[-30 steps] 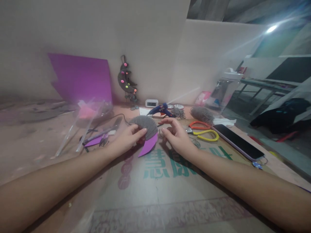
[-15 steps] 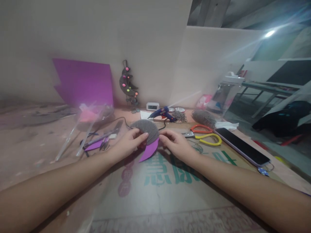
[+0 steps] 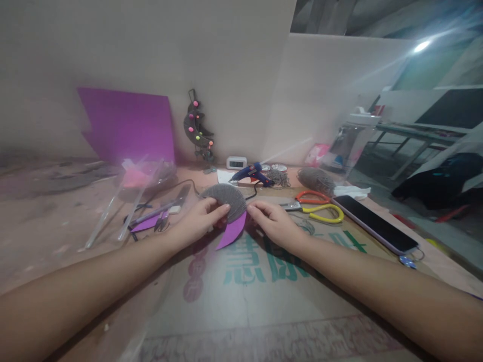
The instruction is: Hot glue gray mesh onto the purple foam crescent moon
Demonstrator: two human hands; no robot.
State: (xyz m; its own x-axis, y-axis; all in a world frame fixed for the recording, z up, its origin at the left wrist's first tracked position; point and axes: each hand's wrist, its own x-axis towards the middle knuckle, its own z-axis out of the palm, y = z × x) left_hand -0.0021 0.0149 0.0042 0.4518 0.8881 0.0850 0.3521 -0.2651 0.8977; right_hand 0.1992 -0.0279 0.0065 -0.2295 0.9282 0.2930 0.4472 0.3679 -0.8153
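A purple crescent-shaped cutout [image 3: 233, 229], its upper part wound in grey yarn [image 3: 226, 196], rests just above the cardboard work surface [image 3: 264, 301]. My left hand [image 3: 199, 221] pinches its left side, thumb on the yarn-covered face. At the cutout's right edge my right hand [image 3: 273, 221] is closed, fingertips pinched where the yarn meets the purple part. I cannot make out a yarn strand between the fingers.
A purple sheet [image 3: 128, 125] and a finished decorated crescent [image 3: 198, 128] lean on the wall. Behind the hands lie a blue glue gun [image 3: 251, 173], a small clock [image 3: 236, 162], yarn bundle [image 3: 315, 178], orange and yellow pliers [image 3: 319, 206], a phone [image 3: 373, 223], and pens with scraps [image 3: 158, 216].
My right hand has moved left from the table beside the cutout and closed onto its right edge. The left hand keeps its grip.
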